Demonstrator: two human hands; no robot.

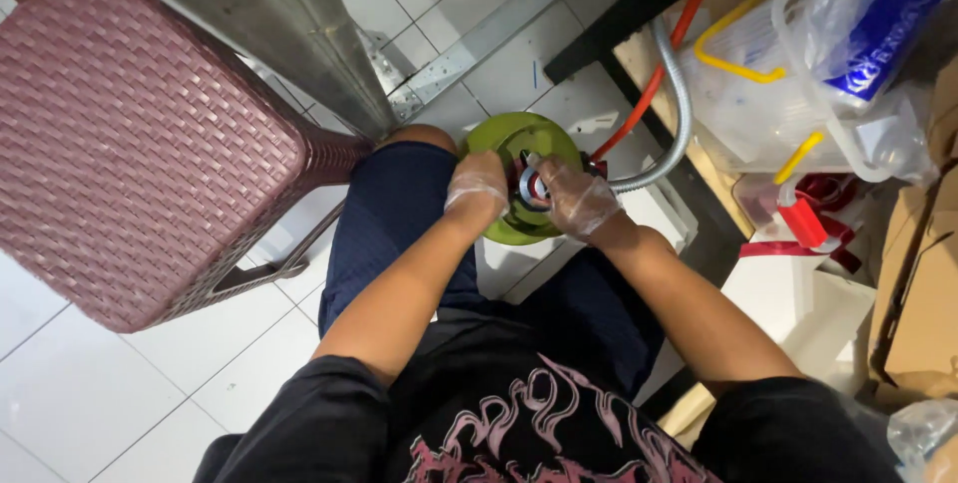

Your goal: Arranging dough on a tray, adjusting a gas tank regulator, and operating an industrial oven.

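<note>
down between the person's knees, a green gas cylinder (509,144) stands on the white tiled floor (90,383). both hands wear thin clear gloves and meet at its top: the left hand (477,186) grips the cylinder's collar, the right hand (579,199) closes around the regulator (532,187) seated on the valve. a grey corrugated hose (679,109) curves away from there, beside an orange hose (654,79). a purple woven stool (140,134) stands just left.
</note>
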